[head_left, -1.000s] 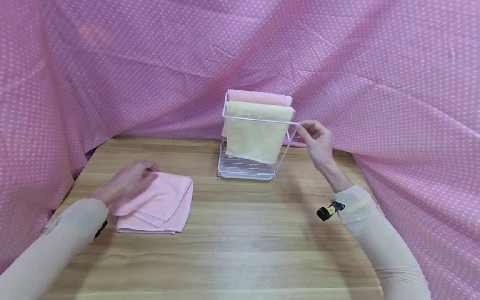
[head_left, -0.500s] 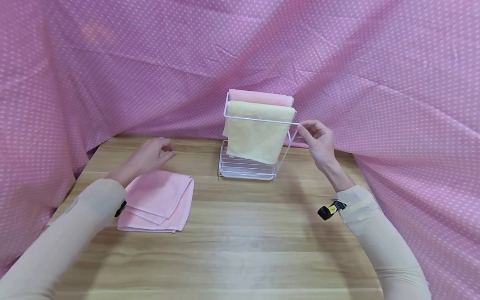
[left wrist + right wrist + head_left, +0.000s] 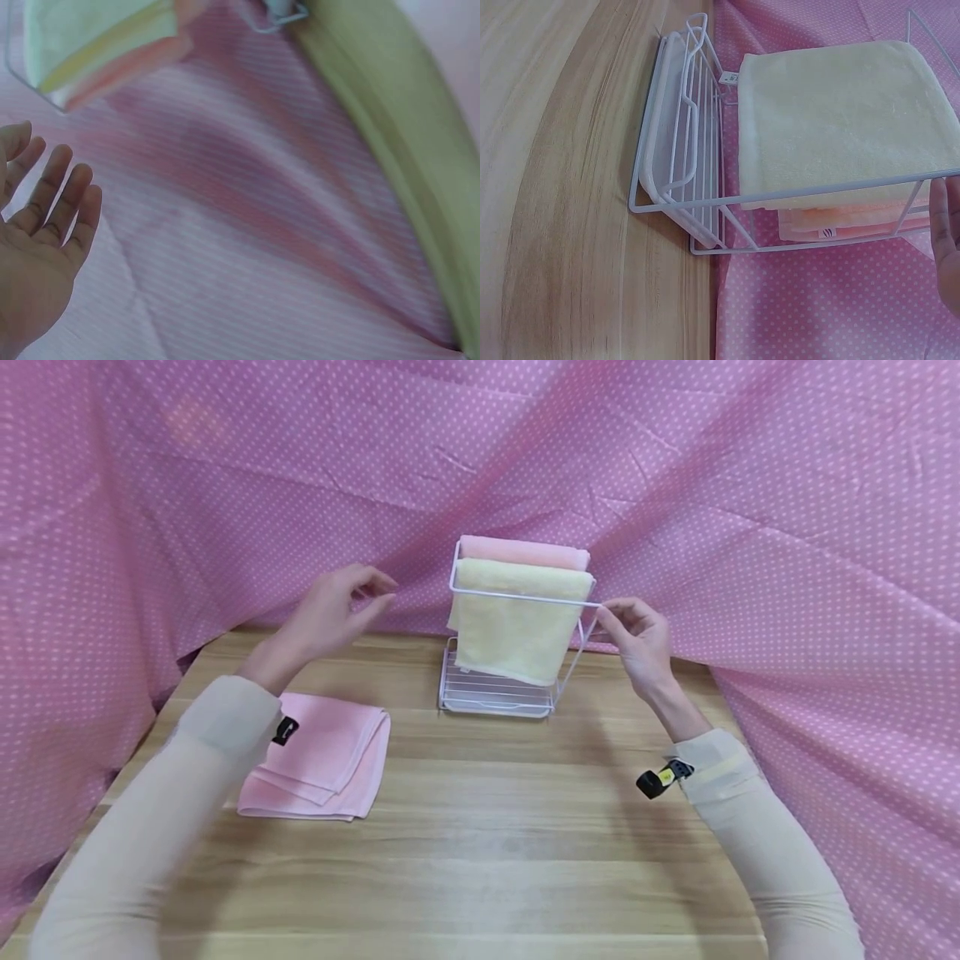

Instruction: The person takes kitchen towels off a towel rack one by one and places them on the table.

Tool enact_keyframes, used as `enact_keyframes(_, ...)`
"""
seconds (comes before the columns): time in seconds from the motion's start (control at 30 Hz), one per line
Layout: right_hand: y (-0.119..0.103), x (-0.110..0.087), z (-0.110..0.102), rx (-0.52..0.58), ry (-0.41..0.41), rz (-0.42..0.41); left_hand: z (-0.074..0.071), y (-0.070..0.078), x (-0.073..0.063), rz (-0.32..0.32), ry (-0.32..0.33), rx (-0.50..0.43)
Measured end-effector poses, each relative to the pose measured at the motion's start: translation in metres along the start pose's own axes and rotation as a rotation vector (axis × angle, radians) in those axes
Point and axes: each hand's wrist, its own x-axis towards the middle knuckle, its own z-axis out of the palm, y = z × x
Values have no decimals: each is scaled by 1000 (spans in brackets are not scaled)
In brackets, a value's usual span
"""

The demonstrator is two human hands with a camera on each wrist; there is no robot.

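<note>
A white wire towel rack (image 3: 525, 600) with a tray base stands at the back of the table. Over its bars hang a yellow towel (image 3: 517, 627) in front and a pink towel (image 3: 525, 551) behind. My right hand (image 3: 640, 643) pinches the rack's upper right corner between thumb and fingers. In the air left of the rack is my left hand (image 3: 333, 610), holding nothing; the left wrist view shows its fingers (image 3: 64, 187) relaxed and spread. Below it a folded pink towel (image 3: 330, 752) lies on the table, partly covered by the left sleeve.
The wooden table (image 3: 480, 860) ends at a pink dotted cloth (image 3: 337, 468) that hangs behind and along both sides. A small label (image 3: 729, 78) shows beside the yellow towel in the right wrist view.
My left hand has lifted off the folded pink towel and moved up and right toward the rack, with nothing in it. The right hand keeps its hold on the rack.
</note>
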Motion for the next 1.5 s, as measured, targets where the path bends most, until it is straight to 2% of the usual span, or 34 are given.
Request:
enact_keyframes(0.27,-1,0,1,6,2,1,3,40,26,94,16,22)
enact_keyframes(0.47,0,0,1,-11,4,11,16,61,43,167,51,22)
enact_keyframes(0.63,1,-2,0,-3,7,9,28,75,58,190,30,37)
enact_keyframes(0.87,2,-2,0,13,11,-5,43,94,78,197,-45,68)
enact_keyframes(1.07,2,-2,1,10,12,-7,57,104,94,194,-112,126)
enact_keyframes(1.33,2,-2,0,2,11,-11,72,108,113,157,-195,170)
enact_keyframes(1.5,2,-1,0,6,8,-13,76,106,121,107,-240,131)
